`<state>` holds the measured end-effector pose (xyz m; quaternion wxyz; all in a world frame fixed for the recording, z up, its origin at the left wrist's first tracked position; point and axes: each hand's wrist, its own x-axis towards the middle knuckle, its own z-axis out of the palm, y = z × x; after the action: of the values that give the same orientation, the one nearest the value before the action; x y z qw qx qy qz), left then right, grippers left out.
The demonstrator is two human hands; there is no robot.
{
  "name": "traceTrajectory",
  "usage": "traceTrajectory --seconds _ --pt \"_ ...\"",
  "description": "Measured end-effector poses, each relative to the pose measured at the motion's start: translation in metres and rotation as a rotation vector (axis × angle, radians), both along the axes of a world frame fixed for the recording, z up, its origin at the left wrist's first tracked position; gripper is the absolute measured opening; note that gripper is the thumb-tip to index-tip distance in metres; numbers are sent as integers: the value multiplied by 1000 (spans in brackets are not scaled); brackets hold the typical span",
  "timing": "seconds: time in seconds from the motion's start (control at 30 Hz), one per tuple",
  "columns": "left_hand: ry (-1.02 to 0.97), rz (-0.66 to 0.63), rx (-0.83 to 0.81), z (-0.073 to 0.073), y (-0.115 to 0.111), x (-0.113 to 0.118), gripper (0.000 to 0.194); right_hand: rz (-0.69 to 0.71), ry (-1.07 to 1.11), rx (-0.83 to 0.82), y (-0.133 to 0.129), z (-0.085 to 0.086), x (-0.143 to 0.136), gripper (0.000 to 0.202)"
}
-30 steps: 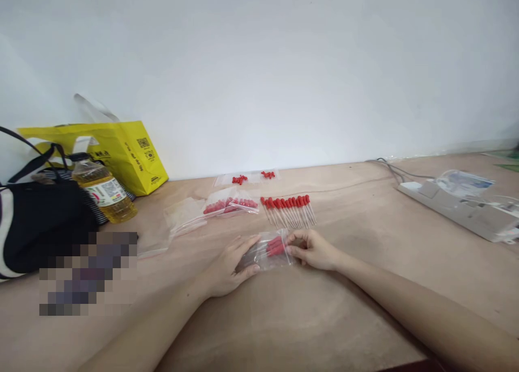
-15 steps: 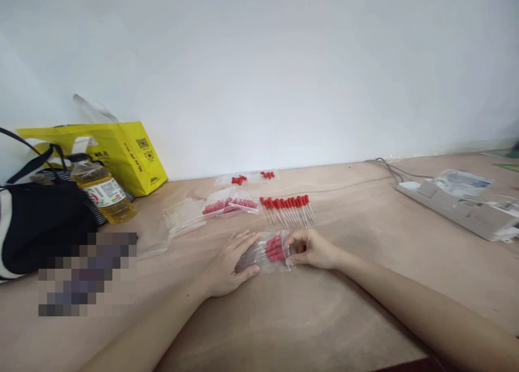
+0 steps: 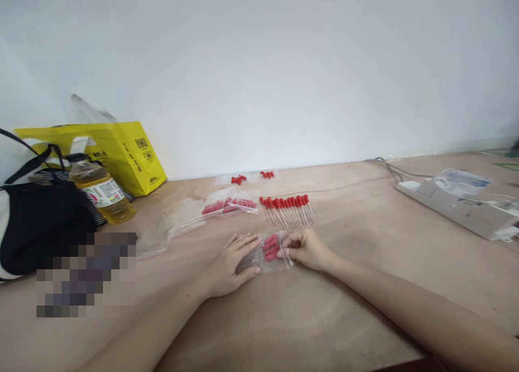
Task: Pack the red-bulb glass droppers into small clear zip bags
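Small clear bag of red-capped droppers (image 3: pixel 271 251) lay at frame centre on the tabletop (image 3: pixel 365 285), left hand (image 3: pixel 231 264) pressed flat and open on its end, right hand (image 3: pixel 306 249) pinching its other edge, loose droppers (image 3: pixel 287 208) just above.

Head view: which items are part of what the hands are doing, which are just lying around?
In hand: clear bag of red-capped droppers, left hand flat on it, right hand pinching its end; loose droppers; filled bags.
Lying about: yellow bag, oil bottle, power strip.
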<state>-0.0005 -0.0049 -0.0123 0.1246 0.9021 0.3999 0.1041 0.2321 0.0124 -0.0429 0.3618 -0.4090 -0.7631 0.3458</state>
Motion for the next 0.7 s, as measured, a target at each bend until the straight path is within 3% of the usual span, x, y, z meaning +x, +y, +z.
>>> traceTrajectory --seconds 0.07,0.23,0.43,0.57,0.7 --pt "11 0 -2 0 0 0 54 -90 -62 71 -3 2 -2 24" --pt "47 12 5 1 0 -1 55 14 -39 -6 8 11 14 19" --pt "28 -8 9 -2 1 -2 53 -586 -133 -65 73 18 56 12" --pt "7 -2 -19 0 0 -2 54 -751 -206 -122 110 18 66 20" --pt "-5 3 -33 3 -2 -1 54 -782 -269 -161 121 19 57 30"
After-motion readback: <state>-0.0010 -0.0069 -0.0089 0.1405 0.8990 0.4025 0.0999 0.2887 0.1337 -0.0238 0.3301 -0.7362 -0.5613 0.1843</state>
